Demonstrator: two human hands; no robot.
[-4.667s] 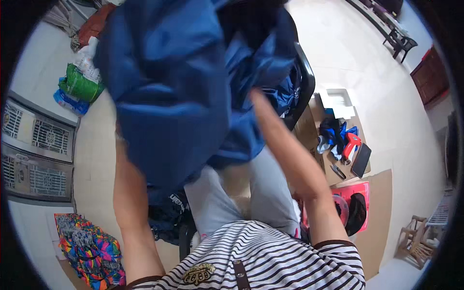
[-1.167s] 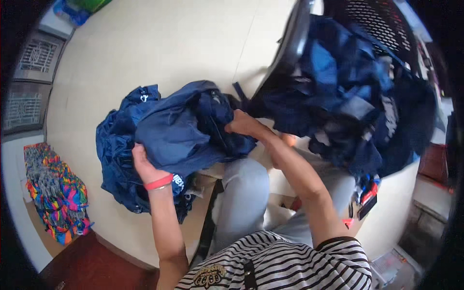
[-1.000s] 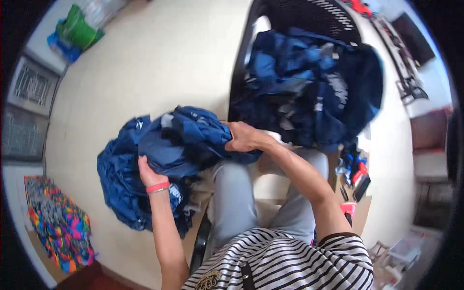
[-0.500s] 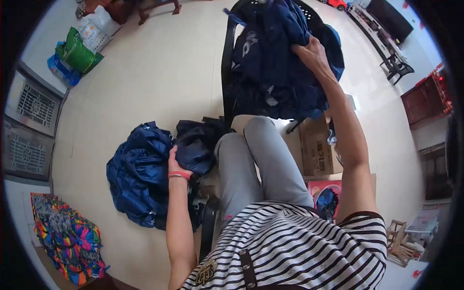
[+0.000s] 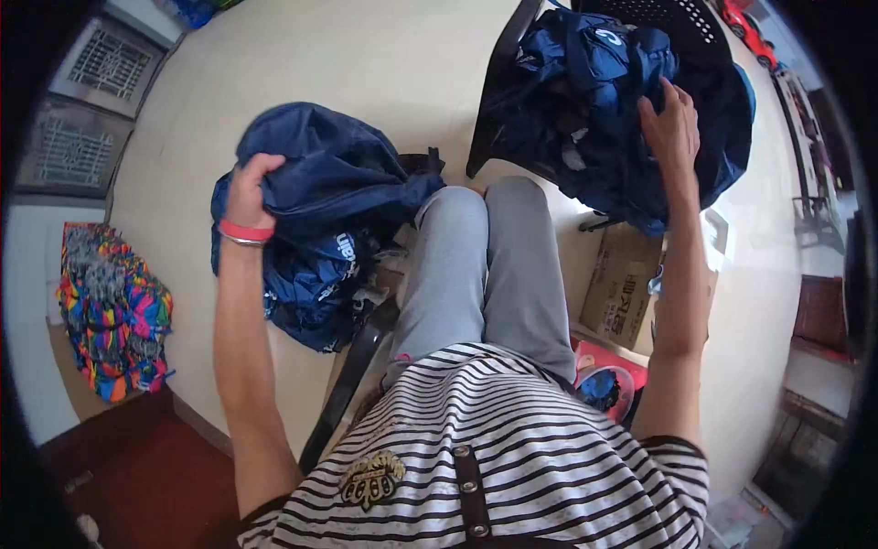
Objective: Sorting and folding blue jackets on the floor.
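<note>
To the left of my knees, my left hand [image 5: 251, 194] is closed on the near-left edge of a navy blue nylon cloth piece [image 5: 320, 156], its thumb showing and its other fingers partly hidden. The piece is spread and puffed over a heap of shiny navy cloth [image 5: 315, 293] with white print. Whether it is a bag or a garment I cannot tell. At the upper right, my right hand [image 5: 675, 128] is open, fingers apart, at the right side of a navy cloth pile [image 5: 594, 82]. That pile lies on a black plastic chair [image 5: 690, 18].
A cardboard box [image 5: 622, 284] stands below the chair, with a round tub [image 5: 608, 389] of dark blue pieces nearer my right hip. A black chair arm [image 5: 352, 380] curves beside my left hip. Multicoloured bundles [image 5: 114, 311] lie at the far left.
My left hand has moved left and away from me, drawing the dark cloth across the heap. My right hand has loosened from the chair's pile. The view has shifted.
</note>
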